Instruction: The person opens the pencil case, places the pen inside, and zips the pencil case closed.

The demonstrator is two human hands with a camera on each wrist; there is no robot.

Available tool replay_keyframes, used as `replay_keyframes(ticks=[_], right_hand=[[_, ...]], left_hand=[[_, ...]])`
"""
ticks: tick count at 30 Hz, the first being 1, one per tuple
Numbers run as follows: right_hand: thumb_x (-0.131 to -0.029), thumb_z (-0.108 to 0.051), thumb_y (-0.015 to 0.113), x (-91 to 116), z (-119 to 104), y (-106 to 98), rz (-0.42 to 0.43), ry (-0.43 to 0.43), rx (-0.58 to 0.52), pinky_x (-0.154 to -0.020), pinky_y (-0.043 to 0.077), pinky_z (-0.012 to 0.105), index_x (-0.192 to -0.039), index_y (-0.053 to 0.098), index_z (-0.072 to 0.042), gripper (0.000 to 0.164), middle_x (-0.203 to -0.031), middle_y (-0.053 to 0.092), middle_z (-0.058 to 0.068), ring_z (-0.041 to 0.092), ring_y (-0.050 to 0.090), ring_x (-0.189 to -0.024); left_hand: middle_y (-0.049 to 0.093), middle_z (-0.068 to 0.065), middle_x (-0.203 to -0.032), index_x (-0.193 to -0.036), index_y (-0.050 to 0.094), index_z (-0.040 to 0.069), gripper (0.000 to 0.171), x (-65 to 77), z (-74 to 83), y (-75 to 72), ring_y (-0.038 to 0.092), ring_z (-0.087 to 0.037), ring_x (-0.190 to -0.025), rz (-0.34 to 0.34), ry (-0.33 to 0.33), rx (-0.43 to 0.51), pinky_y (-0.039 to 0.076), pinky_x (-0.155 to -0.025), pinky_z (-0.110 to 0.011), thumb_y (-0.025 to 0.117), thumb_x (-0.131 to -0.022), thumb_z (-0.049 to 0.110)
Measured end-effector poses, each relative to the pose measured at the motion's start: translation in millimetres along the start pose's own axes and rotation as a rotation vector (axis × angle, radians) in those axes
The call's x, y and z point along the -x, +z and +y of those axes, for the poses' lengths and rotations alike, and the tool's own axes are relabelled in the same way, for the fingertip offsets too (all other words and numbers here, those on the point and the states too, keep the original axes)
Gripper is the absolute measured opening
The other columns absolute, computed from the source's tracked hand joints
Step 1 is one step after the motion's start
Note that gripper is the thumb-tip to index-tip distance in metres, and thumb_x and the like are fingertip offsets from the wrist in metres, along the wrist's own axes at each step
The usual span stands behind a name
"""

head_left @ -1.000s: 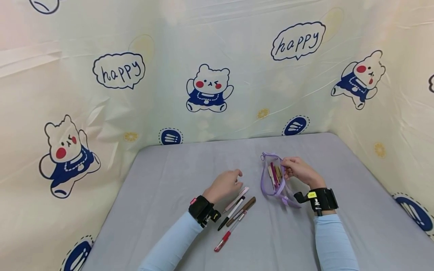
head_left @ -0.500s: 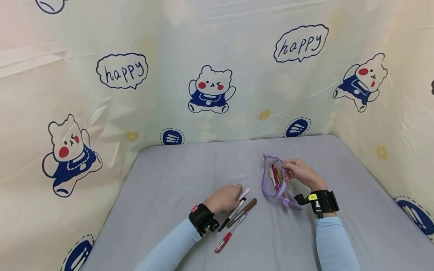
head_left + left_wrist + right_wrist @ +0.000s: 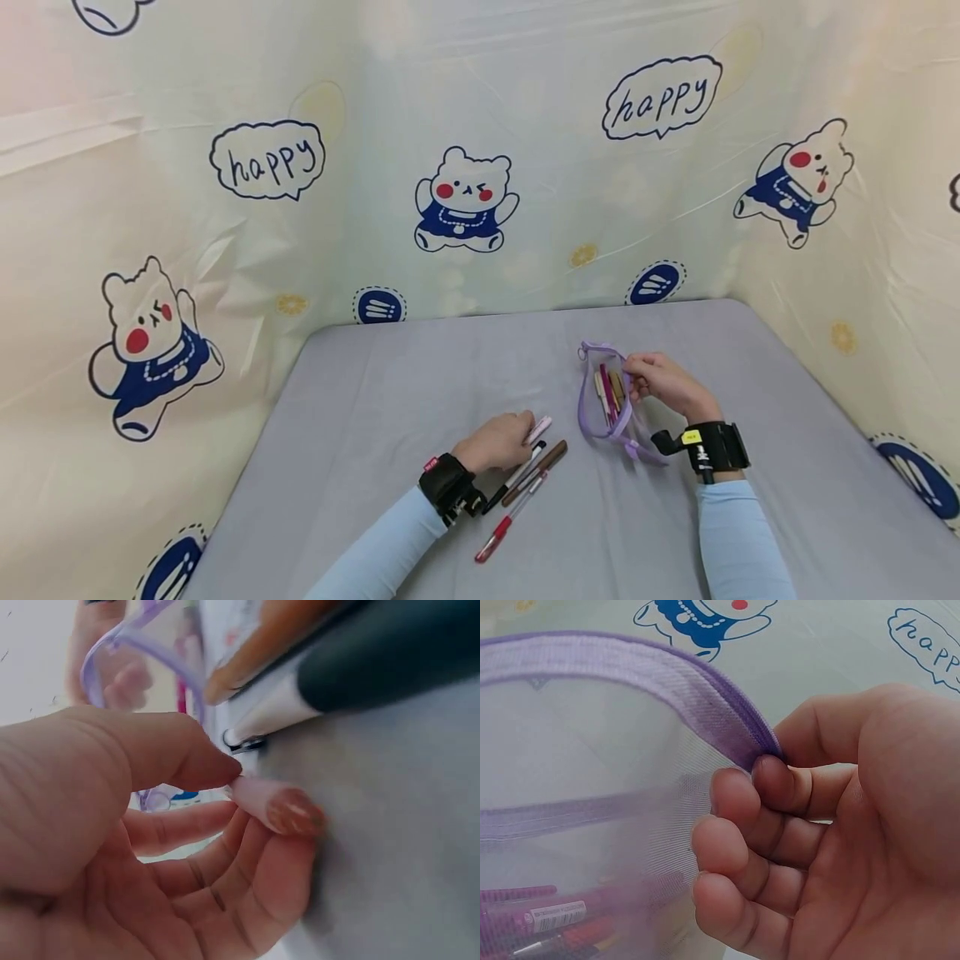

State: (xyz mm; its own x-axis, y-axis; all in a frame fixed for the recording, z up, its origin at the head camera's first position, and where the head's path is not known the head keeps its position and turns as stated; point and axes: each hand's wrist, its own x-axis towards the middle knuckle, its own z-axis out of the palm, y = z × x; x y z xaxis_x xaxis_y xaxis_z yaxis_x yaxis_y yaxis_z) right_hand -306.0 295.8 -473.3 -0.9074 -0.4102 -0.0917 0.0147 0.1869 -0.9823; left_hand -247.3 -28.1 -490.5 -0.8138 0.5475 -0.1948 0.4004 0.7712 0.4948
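Thumb and fingers of my left hand (image 3: 497,442) pinch a pink pen (image 3: 262,801) low over the table; its end shows in the left wrist view, and much of its length is hidden by the hand. My right hand (image 3: 667,383) grips the zippered edge of a purple mesh pencil case (image 3: 577,656), whose mouth stands open. Inside the case lie several pens (image 3: 607,393), one of them magenta. Right beside my left hand are a white pen with black ends (image 3: 513,477) and a brown pen (image 3: 553,457).
A clear pen with a red cap (image 3: 492,542) lies nearer the front, its tip close to the brown pen. All this is on a grey cloth-covered table (image 3: 375,400). Behind and at both sides hangs a printed curtain (image 3: 525,108) with bears.
My left hand has come down toward the table and taken hold of the pink pen, then stayed nearly still. The right hand keeps its grip on the pencil case's edge.
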Motion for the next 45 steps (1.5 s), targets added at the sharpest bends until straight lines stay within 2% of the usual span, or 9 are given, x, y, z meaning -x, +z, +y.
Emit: replay_keyframes(ticks=[3,6,12,17,22,26,33,39,45], right_hand=[[-0.105,-0.022,0.044,1,0,0,-0.008,-0.004,0.01,-0.062,0.054,0.031,-0.08,0.054,-0.006,0.031,-0.07,0.056,0.0,0.014,0.058,-0.061],[-0.106,-0.021,0.043,1,0,0,-0.009,-0.007,0.012,-0.062,0.054,0.031,-0.081,0.054,-0.005,0.031,-0.07,0.055,0.0,0.014,0.058,-0.061],[-0.106,-0.022,0.043,0,1,0,-0.001,-0.004,0.014,-0.063,0.054,0.031,-0.08,0.053,-0.005,0.032,-0.071,0.055,0.001,0.013,0.058,-0.062],[-0.105,-0.022,0.045,0,1,0,0.012,0.0,0.013,-0.062,0.054,0.03,-0.079,0.052,-0.006,0.031,-0.07,0.054,0.001,0.013,0.057,-0.062],[-0.105,-0.022,0.045,0,2,0,0.023,0.008,0.01,-0.061,0.053,0.028,-0.079,0.052,-0.007,0.031,-0.07,0.054,0.001,0.012,0.057,-0.061],[-0.105,-0.023,0.045,-1,3,-1,0.019,0.009,0.009,-0.061,0.054,0.03,-0.08,0.053,-0.006,0.031,-0.071,0.055,0.001,0.013,0.057,-0.061],[-0.104,-0.024,0.047,-2,3,0,0.026,0.012,0.011,-0.061,0.054,0.03,-0.079,0.052,-0.006,0.031,-0.07,0.055,0.001,0.013,0.058,-0.061],[-0.104,-0.024,0.046,-1,4,1,0.024,0.021,0.017,-0.062,0.053,0.032,-0.078,0.053,-0.007,0.032,-0.07,0.056,0.001,0.013,0.058,-0.061],[-0.104,-0.023,0.045,1,3,1,0.021,0.001,0.032,-0.062,0.054,0.033,-0.08,0.048,-0.001,0.033,-0.07,0.05,0.002,0.013,0.055,-0.061]], left_hand=[[0.055,0.002,-0.062,-0.119,0.056,0.007,0.027,-3.3,-4.1,-3.7,0.048,-0.009,-0.043,-0.036,-0.024,0.176,0.038,-0.041,-0.022,0.059,-0.093,0.01],[0.056,0.002,-0.059,-0.122,0.058,0.008,0.03,-7.9,-9.0,-6.8,0.049,-0.01,-0.046,-0.041,-0.045,0.3,0.039,-0.044,-0.023,0.059,-0.092,0.011],[0.064,-0.006,-0.078,-0.12,0.062,0.009,0.026,-18.1,-16.3,-10.2,0.06,-0.015,-0.061,-0.017,-0.102,0.579,0.05,-0.054,-0.027,0.06,-0.094,0.013],[0.065,-0.011,-0.087,-0.122,0.061,0.007,0.029,-29.6,-13.5,-11.3,0.065,-0.019,-0.069,0.042,-0.145,0.772,0.057,-0.06,-0.03,0.062,-0.094,0.014],[0.065,-0.011,-0.094,-0.122,0.061,0.008,0.028,-39.8,-0.9,-14.6,0.066,-0.019,-0.077,0.074,-0.155,0.852,0.059,-0.065,-0.032,0.062,-0.095,0.016],[0.065,-0.01,-0.093,-0.123,0.06,0.007,0.029,-49.8,10.5,-14.9,0.067,-0.019,-0.077,0.084,-0.161,0.902,0.06,-0.065,-0.032,0.062,-0.096,0.016],[0.068,-0.011,-0.096,-0.127,0.058,0.004,0.032,-67.9,24.2,-11.7,0.068,-0.017,-0.078,0.062,-0.12,0.968,0.06,-0.065,-0.031,0.06,-0.097,0.014],[0.067,-0.013,-0.092,-0.126,0.058,0.002,0.032,-82.7,38.5,-4.9,0.066,-0.016,-0.072,0.052,-0.108,1.074,0.058,-0.061,-0.028,0.059,-0.096,0.009],[0.065,-0.009,-0.088,-0.125,0.056,0.002,0.03,-97.6,46.4,1.3,0.065,-0.016,-0.073,0.046,-0.109,1.129,0.058,-0.062,-0.027,0.058,-0.097,0.011]])
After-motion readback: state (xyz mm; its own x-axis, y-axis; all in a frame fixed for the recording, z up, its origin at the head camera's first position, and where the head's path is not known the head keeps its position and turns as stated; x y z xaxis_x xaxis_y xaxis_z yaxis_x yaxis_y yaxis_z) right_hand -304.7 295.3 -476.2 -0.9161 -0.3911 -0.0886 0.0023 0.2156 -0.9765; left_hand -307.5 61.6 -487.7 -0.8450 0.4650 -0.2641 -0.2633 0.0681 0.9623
